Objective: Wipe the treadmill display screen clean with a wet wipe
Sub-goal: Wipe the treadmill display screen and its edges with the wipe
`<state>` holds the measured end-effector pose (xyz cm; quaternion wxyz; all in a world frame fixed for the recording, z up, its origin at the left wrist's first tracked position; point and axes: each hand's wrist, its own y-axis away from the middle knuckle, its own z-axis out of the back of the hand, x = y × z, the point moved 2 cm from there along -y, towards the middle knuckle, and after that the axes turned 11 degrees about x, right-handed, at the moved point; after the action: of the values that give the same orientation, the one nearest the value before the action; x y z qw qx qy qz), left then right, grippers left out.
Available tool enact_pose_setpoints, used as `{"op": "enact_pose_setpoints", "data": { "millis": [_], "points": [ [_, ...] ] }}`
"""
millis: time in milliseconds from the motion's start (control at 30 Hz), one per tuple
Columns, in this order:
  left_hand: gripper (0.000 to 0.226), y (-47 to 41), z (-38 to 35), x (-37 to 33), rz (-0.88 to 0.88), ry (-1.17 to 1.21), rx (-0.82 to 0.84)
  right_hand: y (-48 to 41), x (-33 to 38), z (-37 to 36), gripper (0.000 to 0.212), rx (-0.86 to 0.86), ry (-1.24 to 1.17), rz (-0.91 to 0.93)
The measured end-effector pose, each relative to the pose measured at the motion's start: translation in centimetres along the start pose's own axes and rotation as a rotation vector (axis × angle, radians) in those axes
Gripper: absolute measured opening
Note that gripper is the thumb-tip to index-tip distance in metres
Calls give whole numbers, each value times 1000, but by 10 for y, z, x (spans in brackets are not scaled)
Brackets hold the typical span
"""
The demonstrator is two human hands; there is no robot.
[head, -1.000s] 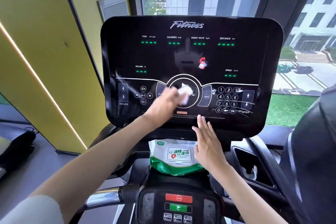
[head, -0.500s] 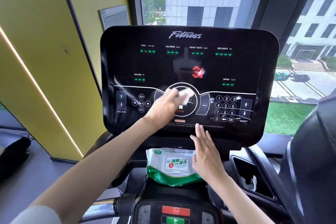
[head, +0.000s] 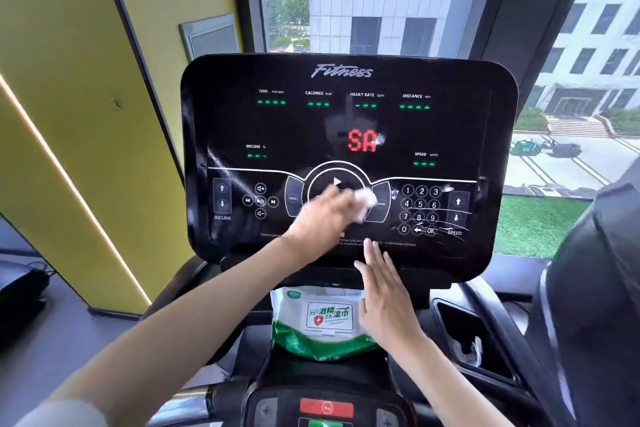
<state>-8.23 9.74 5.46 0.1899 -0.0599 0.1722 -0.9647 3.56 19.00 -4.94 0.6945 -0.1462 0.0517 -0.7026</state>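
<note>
on display screen [head: 346,121] centre: left hand [head: 320,218] presses crumpled wet wipe [head: 363,203]; right hand [head: 382,295] flat, fingers spread.

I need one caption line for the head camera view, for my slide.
Left hand rubs a wet wipe across the treadmill display screen; right hand rests open at its lower edge.
</note>
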Motion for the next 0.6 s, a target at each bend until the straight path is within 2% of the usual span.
{"op": "enact_pose_setpoints", "data": {
  "millis": [33, 67, 100, 133, 200, 233, 267, 300, 367, 400, 433, 533, 600],
  "points": [
    [61, 6, -5, -6, -186, -98, 66, 0, -1, 0, 60, 5, 2, -2],
    [61, 10, -7, -4, -270, -145, 108, 1, -1, 1, 60, 9, 3, -2],
    [63, 9, -1, 0, -226, -91, 117, 1, -1, 1, 61, 10, 0, 0],
    [66, 5, 7, 7, -78, 16, 65, 1, -1, 2, 60, 8, -4, 4],
    [72, -1, 19, 21, 304, 212, -154, 1, 0, 2, 59, -4, -11, 10],
    [74, -2, 22, 22, 394, 211, -211, 1, 0, 2, 58, -10, -12, 10],
    [73, -4, 22, 21, 369, 145, -218, 1, 0, 2, 58, -11, -12, 9],
    [70, -4, 16, 19, 250, 36, -170, 1, 0, 2, 58, -10, -12, 8],
    [58, 2, 5, 18, -107, -245, -45, 1, -1, 3, 58, -9, -10, 9],
    [55, 4, 7, 24, -156, -295, -33, 1, -1, 3, 59, -12, -11, 10],
    [57, 2, 13, 31, -103, -254, -60, 1, -1, 3, 58, -17, -15, 11],
    [64, -13, 35, 48, 271, 43, -309, 0, 0, 1, 55, -34, -36, 5],
    [57, -23, 40, 42, 375, 137, -400, 0, 0, 0, 54, -41, -42, 3]
  ]
}}
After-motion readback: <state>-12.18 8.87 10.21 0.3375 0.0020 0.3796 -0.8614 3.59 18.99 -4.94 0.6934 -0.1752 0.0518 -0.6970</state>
